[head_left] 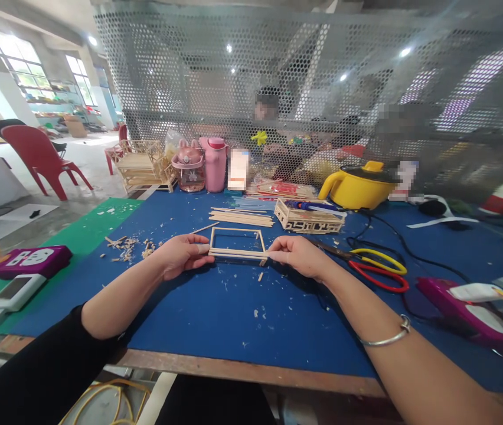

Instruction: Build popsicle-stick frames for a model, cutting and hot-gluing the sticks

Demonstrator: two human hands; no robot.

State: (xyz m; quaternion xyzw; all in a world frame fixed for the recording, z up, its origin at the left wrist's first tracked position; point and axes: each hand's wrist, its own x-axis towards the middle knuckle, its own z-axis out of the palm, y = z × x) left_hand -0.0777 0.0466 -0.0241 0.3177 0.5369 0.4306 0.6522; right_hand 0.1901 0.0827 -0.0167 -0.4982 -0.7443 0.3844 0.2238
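A small open frame of thin wooden sticks (pixel 236 229) stands on the blue mat in front of me, with two parallel sticks along its near side. My left hand (pixel 186 256) pinches the left end of that near side between thumb and fingers. At the opposite end, my right hand (pixel 296 255) has its fingertips closed on the right corner. Whether the fingers grip the frame or only its front stick is hard to tell. Behind it lies a row of loose wooden sticks (pixel 240 218). Broken stick scraps (pixel 123 248) are scattered beside my left hand.
Scissors (pixel 378 268) with red and yellow handles lie right of my right hand. Farther back are a wooden stick box (pixel 309 219), a yellow pot (pixel 360 188) and pink bottles (pixel 215 165). Purple power strips (pixel 34 260) and cables flank the mat. A perforated metal screen (pixel 216 77) rises behind.
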